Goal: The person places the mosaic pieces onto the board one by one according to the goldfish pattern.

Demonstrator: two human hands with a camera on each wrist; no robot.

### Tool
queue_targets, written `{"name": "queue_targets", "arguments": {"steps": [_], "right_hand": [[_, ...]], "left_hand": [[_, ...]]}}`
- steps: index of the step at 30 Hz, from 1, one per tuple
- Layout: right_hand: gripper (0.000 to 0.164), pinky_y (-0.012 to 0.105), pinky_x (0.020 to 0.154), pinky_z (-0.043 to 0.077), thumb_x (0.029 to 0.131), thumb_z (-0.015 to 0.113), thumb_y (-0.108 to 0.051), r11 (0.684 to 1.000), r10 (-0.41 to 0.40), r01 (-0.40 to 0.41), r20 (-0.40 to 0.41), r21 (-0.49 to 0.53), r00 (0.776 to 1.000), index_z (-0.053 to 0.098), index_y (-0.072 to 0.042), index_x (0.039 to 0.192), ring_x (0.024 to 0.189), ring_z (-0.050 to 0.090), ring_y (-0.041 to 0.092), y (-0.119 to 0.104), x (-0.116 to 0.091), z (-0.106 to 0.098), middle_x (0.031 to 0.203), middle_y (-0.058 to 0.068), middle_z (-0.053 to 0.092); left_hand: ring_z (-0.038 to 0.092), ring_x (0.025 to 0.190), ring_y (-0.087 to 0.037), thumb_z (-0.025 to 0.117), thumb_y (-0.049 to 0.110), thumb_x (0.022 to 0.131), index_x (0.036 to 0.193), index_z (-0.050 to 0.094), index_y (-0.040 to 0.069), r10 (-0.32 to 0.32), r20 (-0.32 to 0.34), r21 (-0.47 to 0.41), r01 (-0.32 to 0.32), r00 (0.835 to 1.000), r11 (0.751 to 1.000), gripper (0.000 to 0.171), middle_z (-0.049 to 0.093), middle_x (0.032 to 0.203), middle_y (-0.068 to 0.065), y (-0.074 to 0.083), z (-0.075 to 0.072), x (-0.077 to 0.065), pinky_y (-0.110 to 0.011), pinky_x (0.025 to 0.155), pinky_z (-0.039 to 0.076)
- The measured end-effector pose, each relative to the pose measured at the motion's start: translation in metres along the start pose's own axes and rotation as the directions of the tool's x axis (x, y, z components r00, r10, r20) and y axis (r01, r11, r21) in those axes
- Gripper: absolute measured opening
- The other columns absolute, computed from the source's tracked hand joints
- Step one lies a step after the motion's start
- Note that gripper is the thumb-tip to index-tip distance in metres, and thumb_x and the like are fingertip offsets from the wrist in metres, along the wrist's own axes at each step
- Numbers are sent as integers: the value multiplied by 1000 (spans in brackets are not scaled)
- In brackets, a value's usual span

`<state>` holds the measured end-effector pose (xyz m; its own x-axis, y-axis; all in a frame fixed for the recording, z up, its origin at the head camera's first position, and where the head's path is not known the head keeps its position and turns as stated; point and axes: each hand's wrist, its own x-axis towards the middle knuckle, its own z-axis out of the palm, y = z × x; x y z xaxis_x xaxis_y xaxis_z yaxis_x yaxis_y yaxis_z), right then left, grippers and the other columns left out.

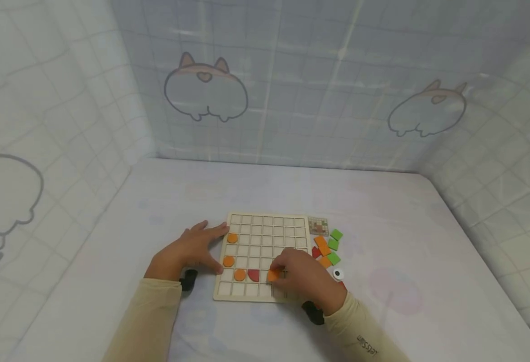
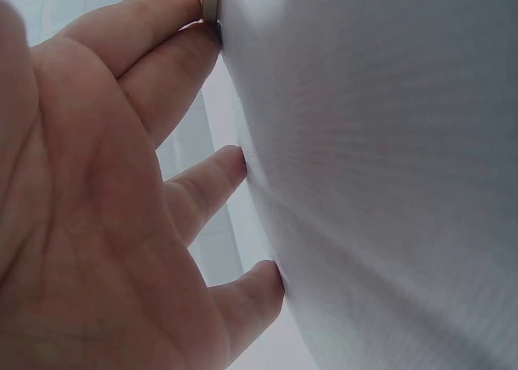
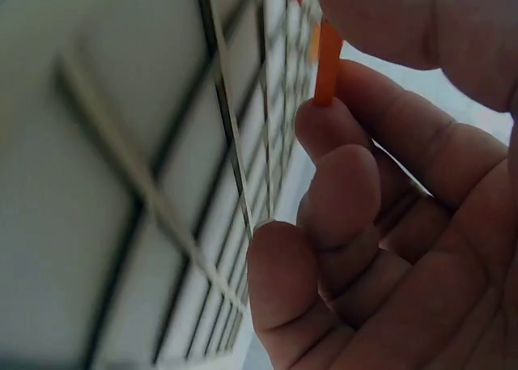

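Held an orange piece (image 1: 272, 276) above the second row from the near edge of the grid board (image 1: 254, 240), clamped between thumb and fingertips of the right hand (image 1: 304, 276). Gripped it by the rim, edge-on in the right wrist view, probably to leave its underside free toward the board; could not tell its full outline, nor any contact with the board. Had a red piece (image 1: 253, 275) and an orange disc (image 1: 239, 274) farther left in that same board row, and two more discs (image 1: 228, 261) in the board's leftmost column, one to a cell, seemingly bounded by the ribs against shifting. Braced the board's left edge with the left hand (image 1: 194, 246), fingers straight and spread apart, some tips down on the white cloth (image 1: 368, 211), likely as a stop against sliding. Had a small patterned card (image 1: 318, 226) just beside the board's right edge, near the far corner, perhaps for easy viewing; and, nearer along that edge, orange bars (image 1: 322, 245), green squares (image 1: 333, 244) and a white disc with a black centre (image 1: 338, 274), apparently for a short reach.
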<state>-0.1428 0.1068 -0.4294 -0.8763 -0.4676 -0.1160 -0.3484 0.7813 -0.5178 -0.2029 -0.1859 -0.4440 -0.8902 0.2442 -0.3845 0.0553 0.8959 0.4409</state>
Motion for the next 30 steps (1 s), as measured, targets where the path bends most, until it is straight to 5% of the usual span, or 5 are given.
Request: {"name": "queue_targets", "arguments": {"steps": [13,19,25,30], "right_hand": [[22,23,70,46,82,81,-13,999,18,-17,28,-34,999,81,-17,104,78,51,10,-14,14,14,85,-8,59],[32,26,76,49,82,82,-20,997,58,-54,59,-63,997,79,-19,114,86,54,11,-17,9,11,97,-8,62],[36,37,89,54,83,77,-15,995,90,-91,-28,-33,996,76,-16,119,102,62,16,2,-10,-4,115,-2,67],[35,39,88,53,82,79,-13,980,197,-193,-108,49,974,76,-17,117,101,63,16,26,-29,-22,116,-4,68]], "left_hand": [[9,148,-64,96,46,61,160,33,32,-23,11,-3,23,1000,1000,118,16,168,-24,6,-2,0,-82,109,19],[8,150,-61,96,45,61,160,32,31,-19,4,-7,19,1000,1000,118,18,168,-21,3,-1,1,-83,110,17],[8,151,-59,96,45,61,160,33,31,-12,3,-13,12,1000,1000,119,18,168,-21,2,2,3,-82,110,17],[8,149,-62,96,47,60,160,32,31,0,6,-10,1,1000,1000,120,18,168,-22,0,0,2,-83,109,18]]}}
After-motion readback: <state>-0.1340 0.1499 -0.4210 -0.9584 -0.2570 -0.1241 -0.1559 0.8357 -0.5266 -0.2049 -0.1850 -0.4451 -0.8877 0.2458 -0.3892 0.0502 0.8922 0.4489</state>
